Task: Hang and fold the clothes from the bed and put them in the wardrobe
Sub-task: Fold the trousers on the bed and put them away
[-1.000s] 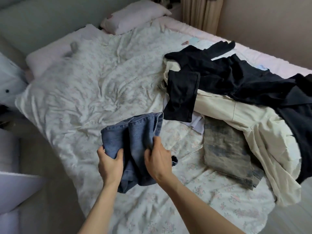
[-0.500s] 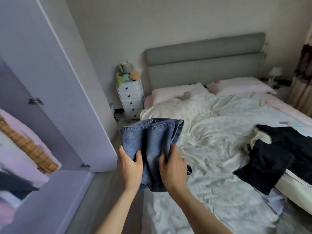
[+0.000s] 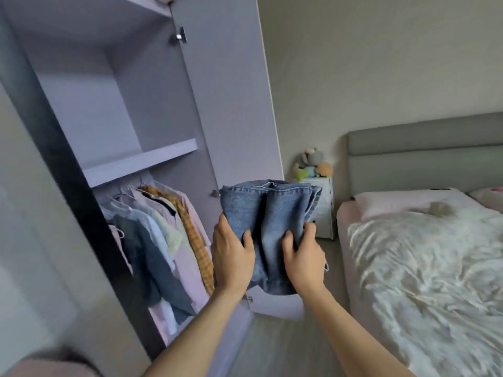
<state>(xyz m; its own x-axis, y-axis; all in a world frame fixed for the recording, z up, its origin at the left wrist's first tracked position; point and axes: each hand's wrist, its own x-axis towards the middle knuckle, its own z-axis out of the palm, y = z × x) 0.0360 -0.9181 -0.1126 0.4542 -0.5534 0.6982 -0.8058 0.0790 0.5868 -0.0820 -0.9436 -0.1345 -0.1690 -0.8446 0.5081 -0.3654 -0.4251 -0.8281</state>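
Beige wall (image 3: 381, 63) behind a grey headboard (image 3: 424, 159); left of the headboard, a white drawer unit (image 3: 324, 210) topped with plush toys (image 3: 313, 164); grey floor (image 3: 285, 344).

One folded blue denim garment (image 3: 268, 213) sits in two bare hands. One open lilac wardrobe (image 3: 152, 110) stands left; one bed (image 3: 424, 268) right.

Both hands, left hand (image 3: 232, 257) and right hand (image 3: 304, 261), grip folded jeans (image 3: 265, 213) before the open wardrobe (image 3: 141, 159).

No readable text, labels or numbers anywhere.
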